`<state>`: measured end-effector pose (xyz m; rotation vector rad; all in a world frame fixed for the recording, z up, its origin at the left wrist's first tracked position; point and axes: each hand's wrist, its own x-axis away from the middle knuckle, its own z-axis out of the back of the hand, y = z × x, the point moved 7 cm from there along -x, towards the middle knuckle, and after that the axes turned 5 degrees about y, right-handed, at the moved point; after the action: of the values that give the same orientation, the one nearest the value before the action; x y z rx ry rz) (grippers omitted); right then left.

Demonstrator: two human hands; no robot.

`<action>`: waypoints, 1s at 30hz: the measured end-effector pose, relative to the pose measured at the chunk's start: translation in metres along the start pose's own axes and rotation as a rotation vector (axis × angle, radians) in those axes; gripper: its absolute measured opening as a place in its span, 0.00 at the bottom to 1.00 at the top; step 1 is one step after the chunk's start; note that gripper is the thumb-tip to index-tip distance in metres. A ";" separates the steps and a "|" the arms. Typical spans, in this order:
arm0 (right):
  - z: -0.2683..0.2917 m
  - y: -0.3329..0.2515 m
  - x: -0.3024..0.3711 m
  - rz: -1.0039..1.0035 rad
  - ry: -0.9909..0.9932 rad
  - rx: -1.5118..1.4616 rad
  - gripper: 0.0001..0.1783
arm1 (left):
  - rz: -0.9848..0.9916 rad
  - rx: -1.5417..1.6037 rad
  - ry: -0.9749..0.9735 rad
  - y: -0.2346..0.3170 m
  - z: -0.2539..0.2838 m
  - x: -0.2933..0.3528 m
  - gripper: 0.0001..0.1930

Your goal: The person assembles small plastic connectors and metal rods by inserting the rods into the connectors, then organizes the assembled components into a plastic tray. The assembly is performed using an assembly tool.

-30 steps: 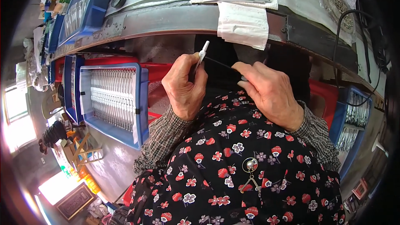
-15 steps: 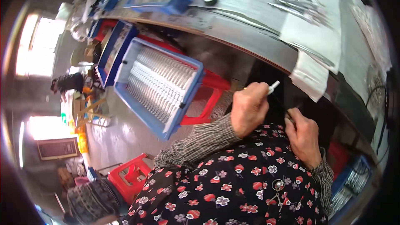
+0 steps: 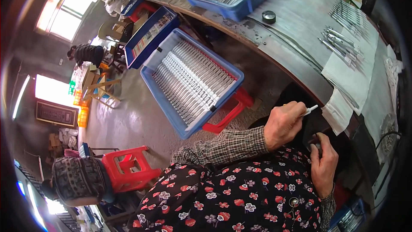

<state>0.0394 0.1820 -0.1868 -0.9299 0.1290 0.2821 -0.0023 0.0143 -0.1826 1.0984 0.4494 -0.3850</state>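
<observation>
Beside the tabletop (image 3: 296,63), here's a white stick (image 3: 312,109) poking past the left hand (image 3: 284,125), whose fingers pinch it, the right hand (image 3: 324,160) curled, its hold unclear.

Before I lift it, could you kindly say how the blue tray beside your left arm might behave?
The tray is probably heavy, being lined with many silvery rods. These might spill if it tipped, since its top looks open.

A tray (image 3: 162,103) of parts (image 3: 191,79) is left of my left hand (image 3: 284,124). On the bench (image 3: 285,54) ahead, a container (image 3: 268,16) lies between a bin (image 3: 235,12) and tools (image 3: 341,47).
</observation>
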 end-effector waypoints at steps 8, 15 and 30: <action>0.003 -0.009 0.002 0.110 0.062 0.149 0.17 | 0.219 0.159 -0.028 -0.014 0.006 -0.001 0.05; 0.007 -0.018 -0.004 0.133 0.097 0.253 0.18 | 0.627 0.509 -0.104 -0.020 0.006 -0.002 0.05; 0.010 -0.014 0.001 0.130 0.104 0.273 0.17 | 0.613 0.457 -0.127 -0.015 0.000 0.002 0.08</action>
<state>0.0441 0.1825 -0.1705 -0.6661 0.3166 0.3273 -0.0085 0.0078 -0.1949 1.5768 -0.1097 -0.0066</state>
